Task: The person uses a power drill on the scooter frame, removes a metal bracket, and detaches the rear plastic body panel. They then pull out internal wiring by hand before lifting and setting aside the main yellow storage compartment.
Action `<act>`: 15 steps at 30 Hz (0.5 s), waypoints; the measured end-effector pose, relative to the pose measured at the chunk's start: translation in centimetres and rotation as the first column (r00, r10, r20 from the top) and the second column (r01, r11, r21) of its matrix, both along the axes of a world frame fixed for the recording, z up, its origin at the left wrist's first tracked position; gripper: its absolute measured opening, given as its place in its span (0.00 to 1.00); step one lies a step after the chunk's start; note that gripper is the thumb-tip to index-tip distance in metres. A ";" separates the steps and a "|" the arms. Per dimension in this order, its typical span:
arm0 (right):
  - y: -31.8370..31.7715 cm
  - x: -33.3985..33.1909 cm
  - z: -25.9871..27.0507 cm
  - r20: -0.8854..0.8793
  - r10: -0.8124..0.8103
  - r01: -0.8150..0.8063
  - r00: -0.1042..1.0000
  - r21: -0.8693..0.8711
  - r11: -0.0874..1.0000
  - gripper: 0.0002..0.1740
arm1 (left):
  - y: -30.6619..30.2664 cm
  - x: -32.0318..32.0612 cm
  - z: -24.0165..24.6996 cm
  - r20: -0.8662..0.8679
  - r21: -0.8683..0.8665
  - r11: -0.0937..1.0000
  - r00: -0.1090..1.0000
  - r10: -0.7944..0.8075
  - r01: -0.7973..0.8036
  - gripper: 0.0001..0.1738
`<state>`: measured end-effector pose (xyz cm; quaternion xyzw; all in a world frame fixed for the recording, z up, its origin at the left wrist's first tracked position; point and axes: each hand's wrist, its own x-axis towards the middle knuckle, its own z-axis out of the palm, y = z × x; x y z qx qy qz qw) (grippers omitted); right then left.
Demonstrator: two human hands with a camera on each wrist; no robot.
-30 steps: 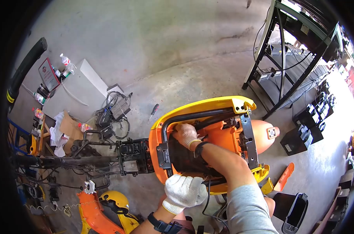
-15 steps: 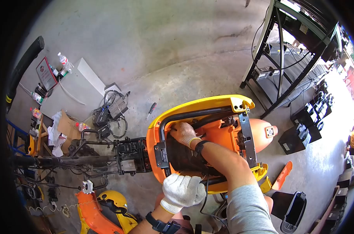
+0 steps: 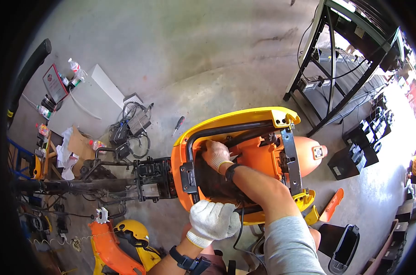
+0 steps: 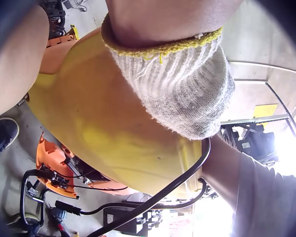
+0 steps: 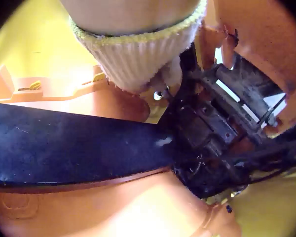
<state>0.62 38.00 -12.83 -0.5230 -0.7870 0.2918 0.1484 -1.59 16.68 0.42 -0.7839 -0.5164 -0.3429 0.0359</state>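
A scooter body with an orange inner shell point(image 3: 182, 192), a yellow side panel point(image 3: 235, 120) and a black tubular frame point(image 3: 235, 132) lies before me. My right hand point(image 3: 216, 156), in a white-cuffed glove, reaches inside the shell beside the frame; its fingertips are mostly hidden. In the right wrist view, a small shiny metal piece point(image 5: 159, 94) shows right at its fingers, beside a black bracket point(image 5: 207, 123). My gloved left hand point(image 3: 214, 221) is curled at the near rim, its wrist over the yellow panel point(image 4: 98, 103). I cannot tell whether it holds anything. A black cable point(image 3: 240, 231) hangs beside it.
A screwdriver point(image 3: 179, 123) lies on the floor beyond the body. Left of it are black electrical parts with wires point(image 3: 135, 128) and a grey cabinet point(image 3: 86, 101). A metal rack point(image 3: 329, 68) and black boxes point(image 3: 354, 161) stand right. Orange-yellow panels point(image 3: 114, 245) lie near left.
My right hand stays inside the shell, shifting only slightly. The left hand keeps its curled pose at the near rim. The view has moved a little.
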 end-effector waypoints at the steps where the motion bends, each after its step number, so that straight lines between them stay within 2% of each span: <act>1: 0.0 0.3 0.4 -0.002 0.005 -0.005 1.000 -0.030 1.000 0.22 | 0.0 0.0 0.0 -0.002 -0.001 1.000 1.000 0.002 -0.002 0.15; 4: -0.1 0.6 1.1 0.003 0.085 -0.085 0.996 -0.006 0.996 0.17 | -0.1 0.0 0.3 -0.020 -0.041 0.999 1.000 0.013 -0.014 0.15; 7: 0.2 0.5 1.5 0.020 0.138 -0.138 0.990 0.001 0.990 0.18 | 0.0 0.0 0.4 -0.002 -0.032 1.000 1.000 -0.001 0.001 0.15; 10: 0.7 0.5 1.3 0.034 0.155 -0.156 0.987 0.041 0.987 0.21 | 0.0 0.0 0.4 0.002 -0.027 1.000 1.000 -0.006 0.006 0.16; 15: 0.6 -0.2 1.2 0.076 0.106 -0.109 0.991 0.047 0.993 0.19 | -0.1 0.0 0.3 -0.025 -0.030 1.000 1.000 0.000 -0.001 0.16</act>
